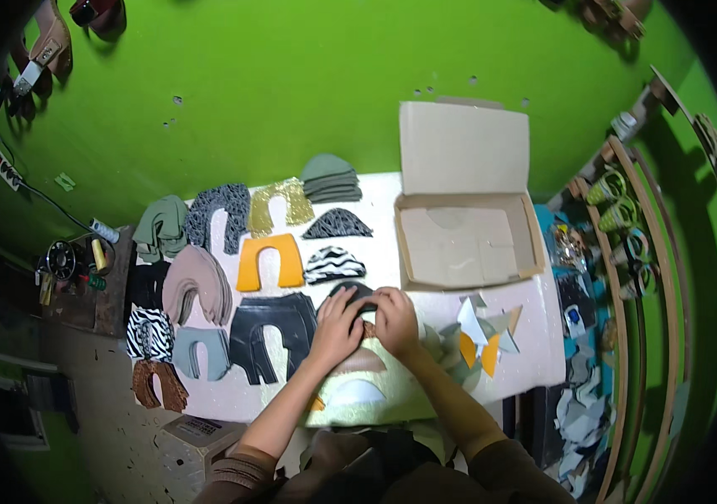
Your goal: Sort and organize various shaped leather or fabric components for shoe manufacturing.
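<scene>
A black half-moon piece (364, 291) lies on the white table under both my hands, partly hidden by them. My left hand (337, 326) rests on it from the left with fingers stretched and a little apart. At its right edge my right hand (395, 321) has bent fingers gripping the piece. A brown half-moon piece (368, 330) shows in part between my wrists. Nearer me lie a tan half-moon piece (360, 362) and a pale one (357, 392). Farther off are a zebra-patterned half-moon piece (335, 265) and a dark patterned one (337, 224).
An open cardboard box (469, 273) stands back right, its lid raised. Arch-shaped pieces cover the left side, among them an orange one (269, 262) and a black stack (273, 336). Loose scraps (484, 340) lie right of my hand. A wooden rack (627, 336) flanks the table.
</scene>
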Motion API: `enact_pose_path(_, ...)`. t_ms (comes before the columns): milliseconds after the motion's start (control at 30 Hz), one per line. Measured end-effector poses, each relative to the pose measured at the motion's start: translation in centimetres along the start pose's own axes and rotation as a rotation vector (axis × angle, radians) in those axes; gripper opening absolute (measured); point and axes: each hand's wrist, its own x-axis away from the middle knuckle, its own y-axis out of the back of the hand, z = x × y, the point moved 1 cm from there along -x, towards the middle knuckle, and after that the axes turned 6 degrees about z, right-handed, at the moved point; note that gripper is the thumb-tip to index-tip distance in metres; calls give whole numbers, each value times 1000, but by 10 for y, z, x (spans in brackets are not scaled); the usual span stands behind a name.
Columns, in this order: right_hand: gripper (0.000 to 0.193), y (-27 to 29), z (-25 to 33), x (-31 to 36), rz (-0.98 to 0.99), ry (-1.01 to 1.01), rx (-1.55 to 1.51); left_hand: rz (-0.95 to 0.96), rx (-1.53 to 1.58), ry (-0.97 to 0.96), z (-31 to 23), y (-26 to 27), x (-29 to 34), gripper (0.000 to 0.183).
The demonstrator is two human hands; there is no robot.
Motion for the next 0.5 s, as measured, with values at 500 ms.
enact_pose_path(500, 37, 101, -72, 157, -11, -514, 509, 191, 197, 40, -105, -107, 64, 27)
